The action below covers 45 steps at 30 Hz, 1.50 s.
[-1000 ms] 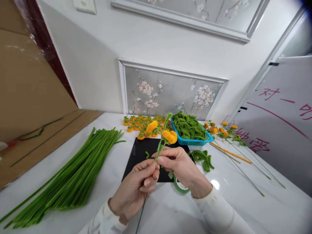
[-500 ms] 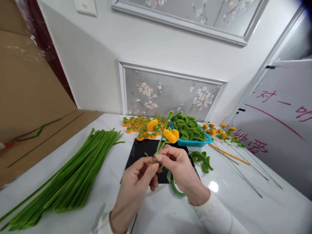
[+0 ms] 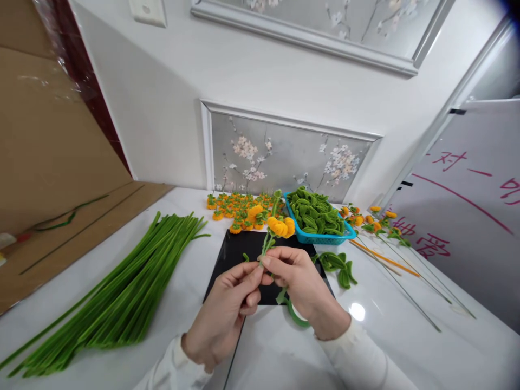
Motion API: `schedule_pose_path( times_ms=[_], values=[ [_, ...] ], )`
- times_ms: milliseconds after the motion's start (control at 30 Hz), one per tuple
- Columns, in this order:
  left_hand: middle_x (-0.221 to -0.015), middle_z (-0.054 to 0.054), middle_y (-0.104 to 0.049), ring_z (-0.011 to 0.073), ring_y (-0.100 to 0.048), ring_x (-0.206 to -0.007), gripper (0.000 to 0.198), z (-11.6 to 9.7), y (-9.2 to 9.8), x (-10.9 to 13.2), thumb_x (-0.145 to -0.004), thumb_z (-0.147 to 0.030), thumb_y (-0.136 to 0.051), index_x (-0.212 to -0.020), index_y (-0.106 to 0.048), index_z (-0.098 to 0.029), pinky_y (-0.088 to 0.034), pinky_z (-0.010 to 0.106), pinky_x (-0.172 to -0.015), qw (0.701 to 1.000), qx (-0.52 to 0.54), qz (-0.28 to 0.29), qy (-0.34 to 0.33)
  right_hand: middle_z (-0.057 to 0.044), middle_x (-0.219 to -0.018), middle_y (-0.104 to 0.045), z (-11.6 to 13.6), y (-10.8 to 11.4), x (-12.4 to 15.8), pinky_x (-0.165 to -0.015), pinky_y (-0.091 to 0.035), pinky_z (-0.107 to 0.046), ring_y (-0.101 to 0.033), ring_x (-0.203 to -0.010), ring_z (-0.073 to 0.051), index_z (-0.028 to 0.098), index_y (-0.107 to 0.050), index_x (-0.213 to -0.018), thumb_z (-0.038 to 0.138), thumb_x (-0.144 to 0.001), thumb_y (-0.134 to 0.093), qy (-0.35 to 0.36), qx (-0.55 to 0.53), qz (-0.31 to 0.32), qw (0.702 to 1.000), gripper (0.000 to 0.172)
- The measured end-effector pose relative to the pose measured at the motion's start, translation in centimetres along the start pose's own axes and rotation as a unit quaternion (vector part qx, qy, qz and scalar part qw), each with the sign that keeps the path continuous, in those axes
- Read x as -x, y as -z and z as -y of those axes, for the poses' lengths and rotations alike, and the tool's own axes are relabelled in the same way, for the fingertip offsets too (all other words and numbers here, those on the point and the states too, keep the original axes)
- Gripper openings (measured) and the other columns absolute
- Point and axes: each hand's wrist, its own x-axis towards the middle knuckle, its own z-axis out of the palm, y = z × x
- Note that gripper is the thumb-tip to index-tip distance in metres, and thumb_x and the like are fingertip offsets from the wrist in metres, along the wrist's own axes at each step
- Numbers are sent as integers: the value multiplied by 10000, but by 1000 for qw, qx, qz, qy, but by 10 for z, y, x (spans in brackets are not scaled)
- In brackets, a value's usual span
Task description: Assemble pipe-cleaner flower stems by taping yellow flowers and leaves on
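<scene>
Over the black mat (image 3: 227, 271), both my hands pinch the stem of a small flower sprig (image 3: 279, 227). It has fuzzy orange blooms and a green bud at its tip, and it stands nearly upright. My left hand (image 3: 229, 306) grips low on the green stem, fingers closed. Just above and to the right, my right hand (image 3: 303, 281) pinches the same stem between thumb and forefinger. A roll of green tape (image 3: 298, 318) shows below my right wrist, with a loose strip hanging by the palm. The stem's lower end is hidden by my fingers.
Long green pipe cleaners (image 3: 117, 292) lie bundled at left. Several orange flower heads (image 3: 231, 206) stand behind the mat. A blue basket (image 3: 320, 238) holds green leaves, with loose leaves (image 3: 343, 269) in front. Finished-looking stemmed flowers (image 3: 376, 219) and sticks (image 3: 390, 260) lie at right.
The sprig has turned slightly and its blooms have shifted a little left and down. My left fingers have changed their curl around the stem. Both hands keep hold of it.
</scene>
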Motion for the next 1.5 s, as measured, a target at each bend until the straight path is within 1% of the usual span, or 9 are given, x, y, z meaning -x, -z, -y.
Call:
schedule_pose_path(
  times_ms=[133,300,533,800,933,1100,1267,1367,1500],
  values=[
    [-680,3,-602,-29,-319,-421,132,0,3,-1,-679,-206,-780,-732,-698,-117,-194,79,-363,993,100,19,53,20,-507,-546,0,4,-1,-442,-145,-233,-296,-441,-52,143,-664,-678,351,-670,-755,-16,-32,41,999,227],
    [-635,-1,-593,-39,-295,-391,123,-1,3,1,-649,-143,-793,-711,-696,-99,-210,59,-337,983,168,35,65,12,-546,-553,1,6,-1,-450,-159,-238,-292,-474,-59,135,-708,-777,366,-710,-730,9,-12,70,997,241],
    [-633,9,-601,-47,-270,-381,113,-2,1,5,-646,-116,-790,-684,-690,-80,-247,51,-333,977,199,43,58,32,-572,-511,0,6,1,-447,-162,-235,-259,-482,-48,146,-738,-799,322,-689,-762,26,-36,74,996,209],
    [-479,-57,-473,-39,-167,-352,139,-2,3,8,-652,-154,-795,-635,-678,-81,-207,61,-306,966,203,127,102,29,-520,-526,-2,9,-4,-419,-107,-226,-246,-413,-20,122,-695,-643,302,-644,-797,-33,-117,180,976,207],
    [-505,-45,-510,-41,-187,-349,171,-2,0,8,-652,-203,-801,-632,-670,-95,-197,66,-312,974,165,123,92,21,-512,-567,0,7,-3,-423,-155,-211,-315,-418,-32,131,-668,-624,266,-605,-818,-14,-113,136,984,203],
    [-619,9,-621,10,-407,-410,205,2,-4,5,-739,-304,-727,-666,-670,-122,-310,105,-374,999,-5,30,-40,25,-527,-566,2,5,-1,-475,-285,-213,-446,-470,-69,145,-657,-673,274,-682,-761,43,-57,77,994,166],
    [-465,-24,-559,72,-469,-408,192,7,-5,3,-766,-320,-688,-696,-649,-146,-369,172,-422,976,-160,-52,-138,21,-625,-558,2,5,-2,-550,-352,-244,-466,-554,-93,156,-661,-667,287,-706,-728,124,23,10,992,152],
    [-469,-34,-524,48,-398,-387,248,6,-6,4,-796,-336,-648,-646,-618,-141,-307,164,-395,980,-141,-49,-130,15,-654,-544,4,3,-2,-563,-347,-251,-457,-587,-101,154,-665,-664,285,-719,-713,146,59,-7,987,150],
    [-513,-44,-499,19,-290,-382,288,3,-7,6,-793,-368,-647,-627,-587,-141,-213,146,-361,995,-60,-13,-83,22,-620,-540,5,-2,-2,-566,-355,-251,-475,-575,-101,157,-658,-670,299,-707,-727,135,10,26,990,162]
  ],
)
